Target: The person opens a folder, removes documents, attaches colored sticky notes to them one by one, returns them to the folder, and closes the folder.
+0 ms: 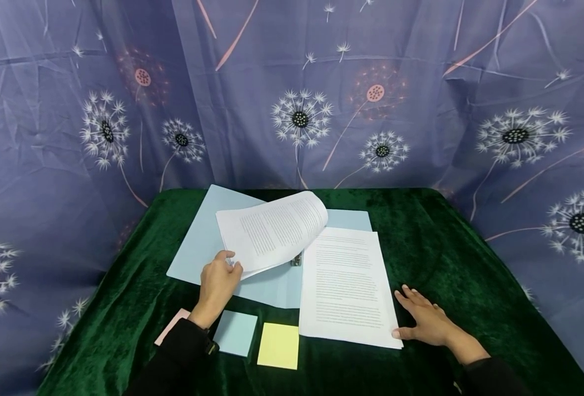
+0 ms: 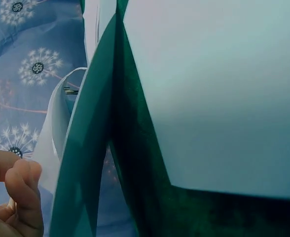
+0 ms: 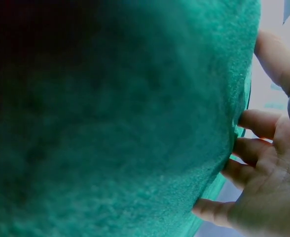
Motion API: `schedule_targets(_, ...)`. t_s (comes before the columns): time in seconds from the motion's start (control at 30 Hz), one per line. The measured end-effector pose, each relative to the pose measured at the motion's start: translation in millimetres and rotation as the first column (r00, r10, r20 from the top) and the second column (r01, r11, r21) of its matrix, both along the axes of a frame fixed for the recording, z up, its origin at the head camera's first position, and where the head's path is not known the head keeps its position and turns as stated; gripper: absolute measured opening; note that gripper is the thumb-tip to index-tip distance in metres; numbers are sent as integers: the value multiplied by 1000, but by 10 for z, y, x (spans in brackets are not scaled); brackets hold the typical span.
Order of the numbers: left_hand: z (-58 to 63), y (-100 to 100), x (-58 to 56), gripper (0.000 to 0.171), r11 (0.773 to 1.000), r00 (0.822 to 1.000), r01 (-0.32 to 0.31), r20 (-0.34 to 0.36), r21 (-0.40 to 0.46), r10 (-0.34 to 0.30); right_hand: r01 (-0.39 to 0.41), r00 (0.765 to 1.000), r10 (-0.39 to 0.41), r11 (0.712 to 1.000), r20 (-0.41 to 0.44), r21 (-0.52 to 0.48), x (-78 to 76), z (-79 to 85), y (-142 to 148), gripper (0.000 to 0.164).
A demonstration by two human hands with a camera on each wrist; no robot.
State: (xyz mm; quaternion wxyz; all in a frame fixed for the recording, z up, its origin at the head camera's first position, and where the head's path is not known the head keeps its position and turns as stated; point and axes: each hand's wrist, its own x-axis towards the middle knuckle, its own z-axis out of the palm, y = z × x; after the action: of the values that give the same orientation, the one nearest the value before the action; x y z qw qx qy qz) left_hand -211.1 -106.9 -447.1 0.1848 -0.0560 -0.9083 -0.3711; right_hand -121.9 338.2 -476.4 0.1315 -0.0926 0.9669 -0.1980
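In the head view a light blue folder (image 1: 192, 250) lies spread on the table, with a metal clip (image 1: 296, 260) at its spine. My left hand (image 1: 218, 283) pinches the lower left corner of several printed sheets (image 1: 277, 225), which curl over to the left above the folder. Flat on the right lies a stack of printed pages (image 1: 346, 286). Beside that stack my right hand (image 1: 427, 322) rests with fingers spread on the cloth, its thumb at the lower right corner of the pages. The left wrist view shows the pinching fingers (image 2: 24, 192) at its left edge.
Blue sticky notes (image 1: 236, 333), yellow sticky notes (image 1: 278, 345) and a partly hidden pink pad (image 1: 173, 325) lie along the near side. Dark green velvet cloth (image 1: 440, 247) covers the table. A purple curtain (image 1: 252, 110) with dandelions hangs behind.
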Motion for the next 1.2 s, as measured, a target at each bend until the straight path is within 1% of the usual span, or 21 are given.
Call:
schedule_targets(0.13,41,-25,47,25,1000,1000,-6,-13,-31,6,4,1000,-4,1000,5,3,12,2,-15,99)
schedule_targets(0.23,111,-50,120,23,999,1000,-6,-23,-35,5,3,1000,-3,1000,-2,6,18,3,-23,98)
schedule_targets(0.27,134,-65,147,22,999,1000,-2,-14,-32,2,3,1000,-3,1000,-6,7,19,3,-26,98)
schedule_targets(0.33,181,-111,204,21,1000,1000,12,17,-21,-11,1,1000,-1,1000,-14,7,19,2,-31,98)
schedule_targets(0.4,226,-183,261,18,1000,997,25,67,-14,-24,-3,1000,4,1000,-23,8,15,1,-33,98)
schedule_targets(0.5,292,-339,343,14,998,985,58,163,-9,-56,-13,999,13,1000,-42,7,3,2,-29,98)
schedule_targets(0.57,342,-467,395,13,996,967,88,241,-7,-84,-19,998,19,1000,-53,8,-3,7,-24,97)
schedule_targets(0.6,368,-533,418,13,994,953,105,287,-1,-101,-20,998,21,1000,-54,7,-4,10,-22,97)
schedule_targets(0.67,411,-665,455,16,990,914,139,383,7,-131,-22,998,22,1000,-53,5,-2,17,-19,97)
schedule_targets(0.7,427,-727,469,18,989,892,150,430,10,-140,-25,998,25,1000,-56,6,-3,20,-15,96)
schedule_targets(0.77,443,-842,491,21,987,850,163,507,8,-144,-25,998,26,1000,-57,5,-1,23,-13,96)
schedule_targets(0.8,439,-894,498,23,987,831,163,538,3,-139,-24,998,24,1000,-55,2,-1,25,-12,96)
schedule_targets(0.83,429,-943,506,25,987,816,162,563,-4,-131,-22,998,22,1000,-56,1,-2,25,-10,96)
schedule_targets(0.9,391,-1028,513,30,986,794,165,595,-22,-120,-22,998,22,1000,-59,4,-6,26,-7,96)
schedule_targets(0.97,334,-1093,516,33,986,782,166,614,-35,-110,-15,999,15,1000,-51,2,-6,26,-5,97)
schedule_targets(1.03,266,-1138,516,37,985,779,166,619,-54,-97,-16,999,16,1000,-51,4,-4,23,-4,98)
schedule_targets(1.13,166,-1170,522,41,985,782,155,618,-72,-78,-16,999,16,1000,-52,4,-1,20,-7,98)
schedule_targets(1.2,114,-1168,534,42,987,789,149,609,-67,-78,-15,998,15,1000,-54,4,0,24,-11,98)
